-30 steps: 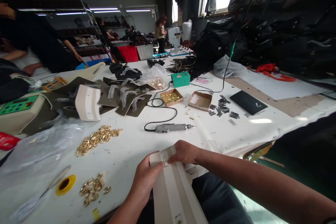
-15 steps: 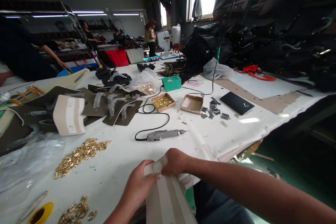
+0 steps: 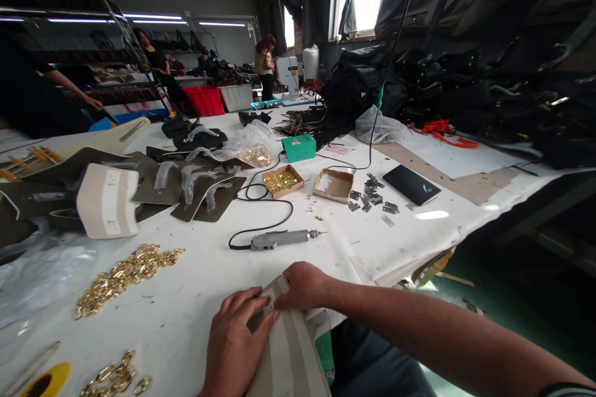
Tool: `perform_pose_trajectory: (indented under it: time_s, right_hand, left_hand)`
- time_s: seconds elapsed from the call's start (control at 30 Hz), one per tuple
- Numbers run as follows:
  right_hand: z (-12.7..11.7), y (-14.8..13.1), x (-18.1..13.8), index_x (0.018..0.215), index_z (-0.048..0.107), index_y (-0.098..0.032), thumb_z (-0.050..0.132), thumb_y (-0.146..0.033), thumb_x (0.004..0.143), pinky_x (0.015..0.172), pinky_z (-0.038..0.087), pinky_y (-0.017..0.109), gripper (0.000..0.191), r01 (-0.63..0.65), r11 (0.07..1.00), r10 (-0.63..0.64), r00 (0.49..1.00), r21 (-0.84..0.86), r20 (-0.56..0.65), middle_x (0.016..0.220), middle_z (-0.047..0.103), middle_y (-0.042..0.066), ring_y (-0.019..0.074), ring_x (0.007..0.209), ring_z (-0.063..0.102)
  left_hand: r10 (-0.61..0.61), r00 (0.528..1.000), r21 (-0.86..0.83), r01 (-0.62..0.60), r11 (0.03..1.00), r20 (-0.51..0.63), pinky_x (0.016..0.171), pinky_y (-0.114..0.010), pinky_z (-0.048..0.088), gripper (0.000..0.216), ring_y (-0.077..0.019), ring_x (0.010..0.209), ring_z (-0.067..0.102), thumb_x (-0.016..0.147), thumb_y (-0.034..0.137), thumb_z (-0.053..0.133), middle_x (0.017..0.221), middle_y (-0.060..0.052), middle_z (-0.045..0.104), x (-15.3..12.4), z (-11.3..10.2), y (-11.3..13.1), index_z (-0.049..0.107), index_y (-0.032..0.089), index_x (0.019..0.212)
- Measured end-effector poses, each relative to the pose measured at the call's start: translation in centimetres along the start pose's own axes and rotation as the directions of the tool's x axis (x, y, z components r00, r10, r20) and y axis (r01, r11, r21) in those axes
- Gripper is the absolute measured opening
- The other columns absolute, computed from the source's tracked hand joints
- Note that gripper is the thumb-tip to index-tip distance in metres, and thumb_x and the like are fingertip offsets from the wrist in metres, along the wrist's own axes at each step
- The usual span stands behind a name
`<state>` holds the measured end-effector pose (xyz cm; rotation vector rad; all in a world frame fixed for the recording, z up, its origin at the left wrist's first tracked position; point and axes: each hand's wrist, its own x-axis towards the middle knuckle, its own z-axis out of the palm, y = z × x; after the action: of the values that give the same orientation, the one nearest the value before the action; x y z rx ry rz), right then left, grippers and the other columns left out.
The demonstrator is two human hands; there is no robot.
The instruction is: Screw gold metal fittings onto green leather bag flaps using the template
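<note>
A beige striped bag panel (image 3: 291,347) lies at the near table edge, running down towards my lap. My right hand (image 3: 305,285) is closed on its far end, thumb on top and the other fingers hidden beyond the edge. My left hand (image 3: 239,338) grips the panel's left side, with its thumb and bent fingers close to a small pale patch by the right thumb. Whether a small part sits between the fingertips cannot be made out. Just beyond the hands lies a grey electric screwdriver (image 3: 284,239), its bit pointing right.
A cardboard box of small gold fittings (image 3: 284,181) and another box (image 3: 333,186) stand behind the screwdriver. Dark metal plates (image 3: 370,192), a black notebook (image 3: 410,185), gold chain (image 3: 128,276), a similar beige panel (image 3: 107,201) and a yellow tape roll (image 3: 49,381) lie around.
My left hand has shifted its hold, with its fingers now over the top of the panel. The right hand stays on the far end. The whole view has slid slightly left.
</note>
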<state>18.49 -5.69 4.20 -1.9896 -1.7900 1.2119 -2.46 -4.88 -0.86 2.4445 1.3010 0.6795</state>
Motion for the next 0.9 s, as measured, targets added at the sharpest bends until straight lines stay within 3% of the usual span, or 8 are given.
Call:
perform_pose_trajectory:
  time_s: [0.1, 0.17, 0.3, 0.4, 0.5, 0.63, 0.9]
  right_hand:
    - [-1.5, 3.1, -2.0, 0.087, 0.078, -0.024, 0.073, -0.048, 0.072, 0.063, 0.045, 0.029, 0.028, 0.065, 0.998, -0.062, 0.970, 0.004, -0.234, 0.080, 0.075, 0.003, 0.0209, 0.072, 0.066]
    - [-3.6, 6.5, -3.7, 0.091, 0.078, -0.024, 0.066, -0.043, 0.082, 0.063, 0.044, 0.027, 0.024, 0.044, 0.998, -0.023, 0.928, 0.048, -0.372, 0.081, 0.076, 0.002, 0.0175, 0.069, 0.066]
    - [-9.1, 14.4, -5.7, 0.095, 0.077, -0.022, 0.058, -0.038, 0.089, 0.064, 0.046, 0.026, 0.026, -0.195, 0.978, 0.201, 0.779, 0.075, -0.593, 0.082, 0.076, 0.003, 0.0170, 0.067, 0.067]
    - [-11.9, 18.5, -5.3, 0.103, 0.076, -0.020, 0.057, -0.036, 0.089, 0.068, 0.046, 0.029, 0.029, -0.312, 0.948, 0.275, 0.712, 0.059, -0.646, 0.083, 0.076, 0.006, 0.0198, 0.071, 0.067]
    - [-12.8, 20.3, -3.9, 0.104, 0.078, -0.022, 0.060, -0.036, 0.086, 0.069, 0.045, 0.029, 0.029, -0.362, 0.932, 0.288, 0.706, 0.019, -0.647, 0.087, 0.076, 0.006, 0.0216, 0.077, 0.066]
    - [-13.2, 20.6, -2.6, 0.096, 0.079, -0.023, 0.062, -0.037, 0.084, 0.067, 0.043, 0.029, 0.025, -0.393, 0.918, 0.280, 0.725, -0.044, -0.629, 0.087, 0.076, 0.006, 0.0206, 0.075, 0.064]
    - [-16.1, 19.8, -1.2, 0.069, 0.075, -0.018, 0.073, -0.023, 0.067, 0.058, 0.042, 0.026, 0.006, -0.411, 0.907, 0.293, 0.776, -0.096, -0.559, 0.058, 0.065, 0.002, 0.0146, 0.055, 0.058]
  left_hand:
    - [-0.007, 1.000, -0.002, 0.007, 1.000, 0.020, 0.096, -0.050, 0.052, 0.021, -0.0320, 0.113, 0.064, 0.083, 0.045, 0.071, 0.117, -0.006, 0.075, 0.1, 0.0, -0.1, 0.079, 0.030, 0.096]
    - [-0.017, 1.000, 0.008, 0.017, 1.000, 0.024, 0.095, -0.051, 0.051, 0.021, -0.0324, 0.114, 0.064, 0.082, 0.046, 0.072, 0.117, -0.005, 0.075, 0.1, 0.0, -0.2, 0.079, 0.031, 0.095]
    - [-0.021, 1.000, 0.024, 0.020, 1.000, 0.023, 0.094, -0.049, 0.049, 0.019, -0.0320, 0.113, 0.064, 0.080, 0.045, 0.073, 0.115, -0.004, 0.076, 0.2, 0.2, -0.3, 0.078, 0.032, 0.094]
    - [-0.004, 1.000, 0.027, 0.004, 1.000, 0.004, 0.093, -0.047, 0.049, 0.019, -0.0312, 0.112, 0.064, 0.080, 0.044, 0.073, 0.114, -0.004, 0.076, 0.1, 0.3, -0.3, 0.077, 0.031, 0.093]
    - [-0.012, 1.000, 0.025, 0.012, 1.000, -0.007, 0.094, -0.047, 0.047, 0.018, -0.0312, 0.113, 0.063, 0.081, 0.043, 0.073, 0.116, -0.005, 0.075, 0.0, 0.3, -0.2, 0.077, 0.030, 0.094]
    - [-0.029, 1.000, 0.010, 0.029, 1.000, -0.005, 0.095, -0.048, 0.046, 0.016, -0.0312, 0.114, 0.062, 0.082, 0.041, 0.072, 0.117, -0.003, 0.075, -0.1, 0.2, 0.2, 0.077, 0.031, 0.094]
    - [-0.065, 0.998, -0.014, 0.066, 0.998, 0.024, 0.097, -0.050, 0.044, 0.015, -0.0323, 0.115, 0.061, 0.081, 0.038, 0.071, 0.117, -0.003, 0.075, 0.0, 0.0, 0.6, 0.077, 0.031, 0.093]
